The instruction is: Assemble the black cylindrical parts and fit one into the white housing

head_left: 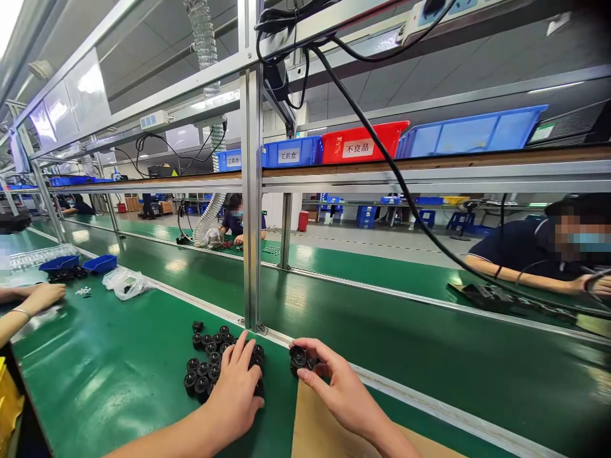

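Right hand [341, 385] is curled, thumb and fingers closed around a black wheel-like part [298, 357] held near the metal strip along the worktop [143, 362] edge; left hand [237, 385] is palm down over a cluster of black round parts [202, 369], fingers spread, no grip on any of them showing, underside hidden. Progress, my read: one piece is singled out and in hand, the rest sit grouped under and beside the left hand, most upright with hubs up, so plenty look left to handle; can't tell which, if any, are finished. A tan sheet [324, 426] lies on the worktop under the right hand and forearm. Surface is green, glossy, with light glare. Farther left: a plastic bag [126, 283], a blue tray [100, 263] beside another one, small white bits, and another person's hand [48, 296] at the edge of view. Metal post [252, 222] rises just beyond the parts, carrying a shelf with a blue bin [292, 151] and a red bin [363, 141]. Across the line, one masked co-worker [520, 248] leans in at right, another co-worker [243, 222] sits farther back. Workshop setting, cables overhead, more benches behind.
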### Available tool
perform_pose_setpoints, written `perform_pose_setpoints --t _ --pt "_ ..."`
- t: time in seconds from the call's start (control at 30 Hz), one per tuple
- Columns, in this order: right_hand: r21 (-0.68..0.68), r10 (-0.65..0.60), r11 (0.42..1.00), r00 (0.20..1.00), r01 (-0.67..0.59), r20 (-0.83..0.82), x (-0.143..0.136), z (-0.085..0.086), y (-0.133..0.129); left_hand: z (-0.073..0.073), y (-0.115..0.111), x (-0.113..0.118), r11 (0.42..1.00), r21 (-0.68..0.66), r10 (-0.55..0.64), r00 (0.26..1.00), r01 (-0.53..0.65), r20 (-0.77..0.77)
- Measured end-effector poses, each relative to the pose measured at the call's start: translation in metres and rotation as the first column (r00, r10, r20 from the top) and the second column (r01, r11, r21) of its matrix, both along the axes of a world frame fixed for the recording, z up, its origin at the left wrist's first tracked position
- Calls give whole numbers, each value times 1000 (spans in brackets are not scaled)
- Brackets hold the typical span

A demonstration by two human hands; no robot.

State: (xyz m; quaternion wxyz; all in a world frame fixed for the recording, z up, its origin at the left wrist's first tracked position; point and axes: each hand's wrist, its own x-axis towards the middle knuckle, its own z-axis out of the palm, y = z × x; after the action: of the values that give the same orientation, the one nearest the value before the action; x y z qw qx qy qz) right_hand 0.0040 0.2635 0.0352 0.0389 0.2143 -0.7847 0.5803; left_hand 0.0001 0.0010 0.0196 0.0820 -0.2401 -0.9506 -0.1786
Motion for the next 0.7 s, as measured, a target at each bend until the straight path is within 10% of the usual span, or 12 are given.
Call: perform_pose_setpoints --t 0.17,0.33,0.7 --pt "101 -45 994 999 46 -14 1 -1 2 4 4 3 968 245 -72 996 59 44" --pt "110 -23 993 999 29 -48 2 -1 -1 14 8 -1 747 663 -272 930 41 248" --pt "99 -42 994 997 48 -64 7 2 -12 12 8 -4 687 727 -186 960 -24 208"
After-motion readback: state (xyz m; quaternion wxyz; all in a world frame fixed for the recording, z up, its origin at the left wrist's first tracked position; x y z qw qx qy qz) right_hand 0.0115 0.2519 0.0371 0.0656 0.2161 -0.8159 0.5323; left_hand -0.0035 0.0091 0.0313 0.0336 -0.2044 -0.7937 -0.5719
